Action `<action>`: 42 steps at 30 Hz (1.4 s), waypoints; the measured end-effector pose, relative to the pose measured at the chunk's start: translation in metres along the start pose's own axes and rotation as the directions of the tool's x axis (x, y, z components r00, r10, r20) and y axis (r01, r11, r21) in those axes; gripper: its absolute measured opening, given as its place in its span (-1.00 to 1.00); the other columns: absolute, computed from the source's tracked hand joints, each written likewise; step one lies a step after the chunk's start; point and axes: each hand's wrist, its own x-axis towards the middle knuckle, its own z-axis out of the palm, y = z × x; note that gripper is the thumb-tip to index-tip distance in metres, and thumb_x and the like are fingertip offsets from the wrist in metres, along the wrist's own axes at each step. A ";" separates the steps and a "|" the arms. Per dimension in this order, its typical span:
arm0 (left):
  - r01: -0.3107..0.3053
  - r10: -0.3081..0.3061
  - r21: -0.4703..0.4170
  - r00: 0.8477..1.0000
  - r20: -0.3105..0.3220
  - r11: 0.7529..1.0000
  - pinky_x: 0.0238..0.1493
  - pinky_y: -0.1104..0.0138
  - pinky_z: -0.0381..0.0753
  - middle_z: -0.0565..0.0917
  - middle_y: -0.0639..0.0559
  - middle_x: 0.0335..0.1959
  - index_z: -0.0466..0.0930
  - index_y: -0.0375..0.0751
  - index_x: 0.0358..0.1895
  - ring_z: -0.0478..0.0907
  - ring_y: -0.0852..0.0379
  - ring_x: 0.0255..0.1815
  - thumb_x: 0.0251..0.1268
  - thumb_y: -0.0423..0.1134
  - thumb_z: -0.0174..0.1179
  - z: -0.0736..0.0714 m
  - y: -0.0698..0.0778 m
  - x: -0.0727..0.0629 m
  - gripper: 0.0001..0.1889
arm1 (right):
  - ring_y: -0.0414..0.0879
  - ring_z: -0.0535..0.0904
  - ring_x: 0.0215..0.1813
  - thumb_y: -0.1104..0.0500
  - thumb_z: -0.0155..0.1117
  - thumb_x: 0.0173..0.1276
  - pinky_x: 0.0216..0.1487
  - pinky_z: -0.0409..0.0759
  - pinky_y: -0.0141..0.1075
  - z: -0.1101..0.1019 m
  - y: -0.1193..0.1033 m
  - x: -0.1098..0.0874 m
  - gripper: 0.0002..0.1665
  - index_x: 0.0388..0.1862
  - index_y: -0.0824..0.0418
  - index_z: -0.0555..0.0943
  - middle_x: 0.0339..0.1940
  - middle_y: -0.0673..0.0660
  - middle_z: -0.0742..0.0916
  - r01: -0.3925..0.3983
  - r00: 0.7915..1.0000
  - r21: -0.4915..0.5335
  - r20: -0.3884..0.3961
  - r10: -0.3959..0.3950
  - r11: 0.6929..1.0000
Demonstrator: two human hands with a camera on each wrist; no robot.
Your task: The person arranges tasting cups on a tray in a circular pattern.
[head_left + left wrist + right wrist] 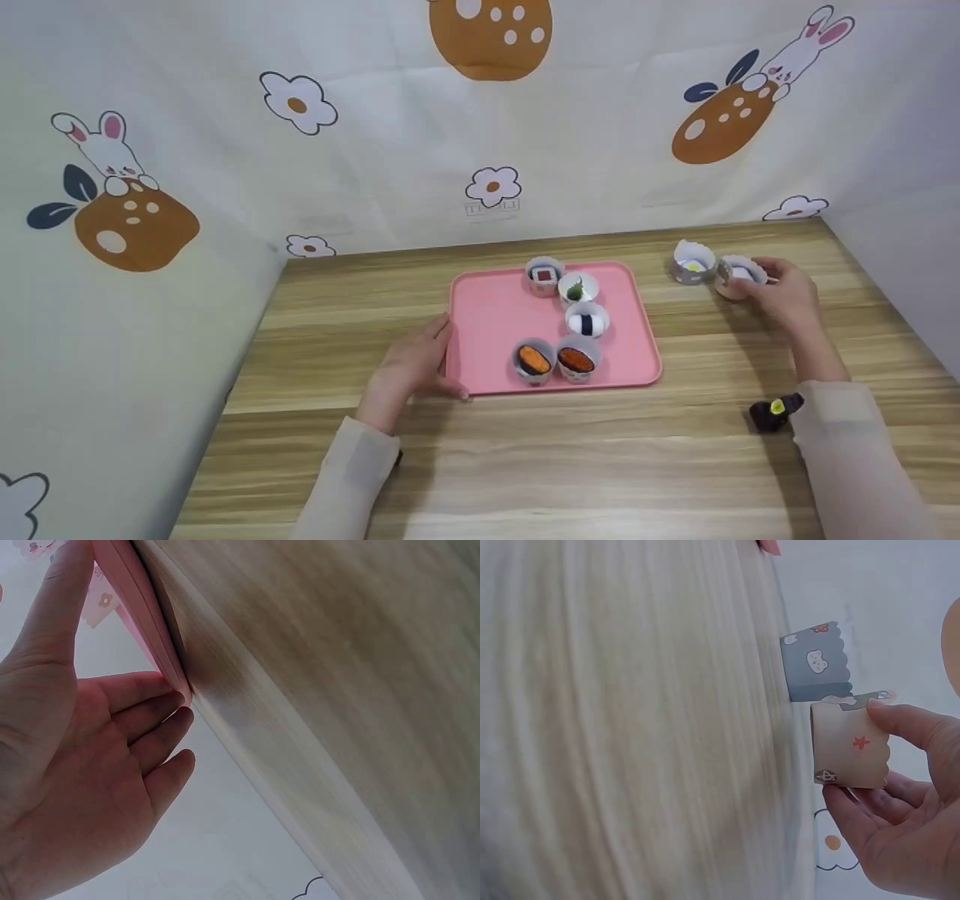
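My right hand (787,294) pinches a beige paper baking cup (847,746) with a red star on its side, thumb on one side and fingers on the other. Something white shows inside that cup in the head view. Beside it stands a grey paper cup (691,264) holding a white and yellow piece. My left hand (412,361) rests against the left edge of a pink tray (487,322), thumb near the front corner, fingers fairly straight. On the tray are several paper cups with toy sushi, including an orange-topped piece (534,360) and a red-topped piece (576,360).
A small dark object with a yellow patch (772,412) lies on the wooden table (570,465) near my right sleeve. Farther back on the tray stand cups with a black-banded white piece (587,324) and a green leaf (575,289). A patterned curtain (390,187) rises behind the table.
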 end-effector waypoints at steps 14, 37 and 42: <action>0.001 -0.001 0.014 1.000 0.003 1.000 0.64 0.03 0.10 0.02 -0.16 0.65 0.00 -0.27 0.59 0.02 -0.15 0.64 -0.17 0.26 0.50 -0.001 0.002 0.000 0.28 | 0.30 0.37 0.40 -0.10 0.31 0.36 0.16 0.47 -0.29 -0.001 -0.017 -0.011 -0.09 0.48 0.41 0.27 0.42 0.46 0.45 0.049 0.998 -0.012 -0.038 -0.049 0.999; -0.011 0.011 0.047 1.000 0.003 0.999 0.61 0.04 0.18 0.04 -0.17 0.64 0.02 -0.29 0.58 0.05 -0.14 0.63 -0.16 0.28 0.50 0.001 -0.001 0.001 0.28 | 0.36 0.43 0.39 -0.08 0.32 0.37 -0.25 0.30 -0.81 0.002 -0.041 -0.022 -0.13 0.43 0.46 0.33 0.39 0.49 0.48 0.144 0.989 0.001 -0.041 -0.144 0.990; -0.012 0.012 0.066 1.000 0.007 0.998 0.63 0.04 0.14 0.02 -0.17 0.64 0.01 -0.29 0.58 0.03 -0.15 0.64 -0.15 0.30 0.48 0.002 -0.001 0.002 0.28 | 0.34 0.46 0.36 -0.05 0.34 0.36 -0.28 0.33 -0.84 0.005 -0.046 -0.025 -0.14 0.43 0.46 0.33 0.38 0.50 0.48 0.158 0.987 0.024 -0.037 -0.157 0.987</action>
